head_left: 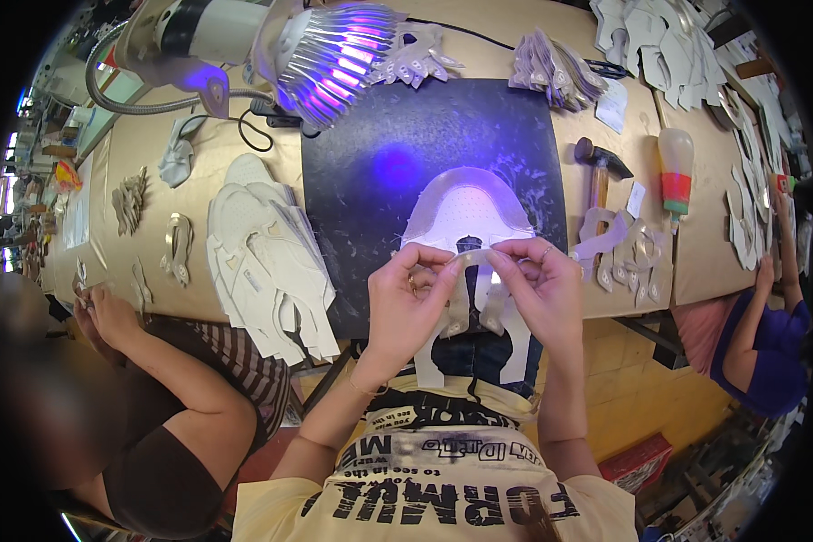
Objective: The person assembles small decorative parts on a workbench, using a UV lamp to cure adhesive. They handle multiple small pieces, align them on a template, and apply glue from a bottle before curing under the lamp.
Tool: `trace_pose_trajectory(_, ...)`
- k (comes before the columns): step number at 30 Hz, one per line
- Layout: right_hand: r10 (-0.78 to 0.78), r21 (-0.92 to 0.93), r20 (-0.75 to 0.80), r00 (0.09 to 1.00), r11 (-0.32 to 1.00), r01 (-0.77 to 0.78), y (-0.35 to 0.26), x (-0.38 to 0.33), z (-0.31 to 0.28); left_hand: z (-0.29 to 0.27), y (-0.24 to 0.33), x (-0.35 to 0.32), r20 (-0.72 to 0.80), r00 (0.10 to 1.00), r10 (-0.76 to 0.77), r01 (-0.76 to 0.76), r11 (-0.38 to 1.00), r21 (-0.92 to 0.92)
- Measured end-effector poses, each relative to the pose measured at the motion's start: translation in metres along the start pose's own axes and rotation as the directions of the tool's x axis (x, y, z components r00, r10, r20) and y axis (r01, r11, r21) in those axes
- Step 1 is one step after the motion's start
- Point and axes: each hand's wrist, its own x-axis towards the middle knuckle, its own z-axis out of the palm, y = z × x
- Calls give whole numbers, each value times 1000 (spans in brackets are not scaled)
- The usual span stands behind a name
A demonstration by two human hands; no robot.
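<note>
A white shoe upper (465, 215) with a grey band around its toe lies on the black mat (350, 217), its two legs reaching over the front edge toward me. Above its throat opening I hold a small grey U-shaped shoe piece (458, 314), whose two legs hang down toward my body. My left hand (408, 296) pinches the left of its curve between thumb and fingers. On the other side, my right hand (547, 294) pinches the same curve, thumbs close together. The fingertips partly hide where the piece meets the upper.
A lamp (339, 65) throws violet light on the mat. Left lies a stack of white uppers (264, 253); right are a hammer (600, 172), a squeeze bottle (675, 172) and loose grey pieces (637, 264). Co-workers sit both sides, one with hands (108, 318) at far left.
</note>
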Motion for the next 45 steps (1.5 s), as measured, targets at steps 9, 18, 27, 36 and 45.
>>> trace_pose_trajectory(9, -146, -326, -59, 988, 938, 119, -5, 15, 12, 4, -1, 16, -78, 997, 2, 10, 989, 147)
trace_pose_trajectory(18, -226, -511, -84, 970, 846, 153, -9, 23, 21, 5, 0, 25, -96, 994, 54, -28, 967, 252)
trace_pose_trajectory(27, -184, -485, -69, 980, 865, 128, -9, 29, 20, 4, 2, 27, -90, 996, 16, 7, 969, 246)
trace_pose_trajectory(36, -161, -480, -80, 984, 871, 103, -11, 31, 21, 6, 1, 28, -97, 995, 12, 15, 962, 272)
trace_pose_trajectory(45, -186, -473, -76, 980, 872, 129, -8, 30, 21, 7, 1, 28, -108, 993, 56, -19, 948, 318)
